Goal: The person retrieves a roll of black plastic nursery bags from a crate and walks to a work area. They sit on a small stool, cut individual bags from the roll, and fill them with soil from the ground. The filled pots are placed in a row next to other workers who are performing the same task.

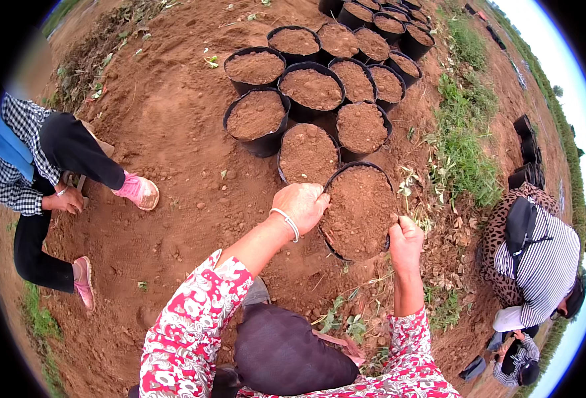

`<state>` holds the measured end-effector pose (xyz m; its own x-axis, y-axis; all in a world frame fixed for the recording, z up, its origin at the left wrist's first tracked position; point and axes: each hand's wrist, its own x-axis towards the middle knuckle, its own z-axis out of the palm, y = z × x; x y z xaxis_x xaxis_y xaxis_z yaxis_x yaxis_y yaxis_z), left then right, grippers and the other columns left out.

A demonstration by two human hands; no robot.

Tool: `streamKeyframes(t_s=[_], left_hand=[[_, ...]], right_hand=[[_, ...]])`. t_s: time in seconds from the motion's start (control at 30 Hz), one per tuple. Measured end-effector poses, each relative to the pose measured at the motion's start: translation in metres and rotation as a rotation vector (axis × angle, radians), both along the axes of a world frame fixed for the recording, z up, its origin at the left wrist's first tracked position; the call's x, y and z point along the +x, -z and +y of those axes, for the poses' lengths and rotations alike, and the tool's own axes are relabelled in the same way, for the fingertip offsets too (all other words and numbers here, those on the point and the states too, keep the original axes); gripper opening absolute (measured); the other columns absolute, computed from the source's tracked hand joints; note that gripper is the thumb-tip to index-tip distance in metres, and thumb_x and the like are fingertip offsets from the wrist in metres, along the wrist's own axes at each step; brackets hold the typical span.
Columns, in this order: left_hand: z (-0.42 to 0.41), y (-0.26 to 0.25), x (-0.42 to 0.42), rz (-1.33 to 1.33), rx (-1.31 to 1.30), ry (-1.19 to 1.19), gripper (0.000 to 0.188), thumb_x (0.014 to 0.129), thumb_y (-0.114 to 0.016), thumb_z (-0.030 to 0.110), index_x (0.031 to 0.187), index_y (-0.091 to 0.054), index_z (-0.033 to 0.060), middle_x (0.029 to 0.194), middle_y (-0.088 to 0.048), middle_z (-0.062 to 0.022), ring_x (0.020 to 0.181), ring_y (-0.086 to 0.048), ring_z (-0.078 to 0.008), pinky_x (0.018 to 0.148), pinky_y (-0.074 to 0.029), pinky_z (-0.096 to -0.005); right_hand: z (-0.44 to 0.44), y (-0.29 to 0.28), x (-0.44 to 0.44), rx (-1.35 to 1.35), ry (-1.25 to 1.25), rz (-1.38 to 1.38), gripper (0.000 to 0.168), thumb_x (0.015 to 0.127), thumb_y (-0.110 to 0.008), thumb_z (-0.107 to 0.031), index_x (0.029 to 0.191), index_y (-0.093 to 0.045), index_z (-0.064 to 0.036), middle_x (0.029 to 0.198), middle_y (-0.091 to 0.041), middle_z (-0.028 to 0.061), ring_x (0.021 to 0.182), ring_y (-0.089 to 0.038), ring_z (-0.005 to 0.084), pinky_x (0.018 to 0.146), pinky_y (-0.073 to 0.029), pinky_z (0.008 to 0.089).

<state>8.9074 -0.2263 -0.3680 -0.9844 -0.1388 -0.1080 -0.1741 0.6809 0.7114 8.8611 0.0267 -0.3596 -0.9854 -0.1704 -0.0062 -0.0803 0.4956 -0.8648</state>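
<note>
A black plastic grow bag full of brown soil sits on the ground in front of me. My left hand, with a pale bangle at its wrist, grips the left rim of this bag. The opposite rim is pinched by my right hand. Just beyond, another soil-filled grow bag stands close against it. A further filled bag is behind that one to the right. The underside of the held bag is hidden, so I cannot tell whether it touches the ground.
Rows of filled grow bags extend away at the top. A person in a checked shirt crouches at left, and a person in stripes bends at right. Black containers line the right. Green weeds edge the bare soil.
</note>
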Motion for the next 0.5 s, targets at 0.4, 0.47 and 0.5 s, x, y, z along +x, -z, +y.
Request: streamKeyframes(t_s=[0.4,0.47,0.5], left_hand=[[-0.045,0.012,0.048,-0.15,0.781,-0.467,0.022,0.092,-0.059,0.023,0.08,-0.06,0.0044,0.07,-0.063,-0.0032,0.053,-0.055,-0.0088,0.05,-0.045,-0.0245],[-0.068,0.024,0.113,-0.167,0.813,-0.671,0.02,0.092,-0.059,0.024,0.08,-0.06,0.0079,0.07,-0.063,-0.0024,0.054,-0.054,-0.0082,0.049,-0.044,-0.0224],[-0.082,0.037,0.152,-0.182,0.783,-0.768,0.019,0.092,-0.059,0.023,0.081,-0.059,0.0082,0.071,-0.063,-0.0023,0.053,-0.054,-0.0083,0.048,-0.043,-0.0226]], right_hand=[[0.03,0.136,-0.118,0.368,0.138,-0.084,0.025,0.08,-0.058,-0.018,0.07,-0.056,0.005,0.064,-0.057,0.0213,0.058,-0.061,0.0322,0.062,-0.048,0.0427],[0.051,0.137,-0.125,0.479,0.104,0.033,0.019,0.08,-0.056,-0.013,0.071,-0.059,0.003,0.061,-0.059,0.0147,0.05,-0.059,0.0252,0.052,-0.047,0.0387],[0.053,0.135,-0.125,0.528,0.074,0.092,0.016,0.081,-0.055,-0.01,0.071,-0.06,0.002,0.059,-0.059,0.0114,0.046,-0.059,0.0217,0.047,-0.047,0.0367]])
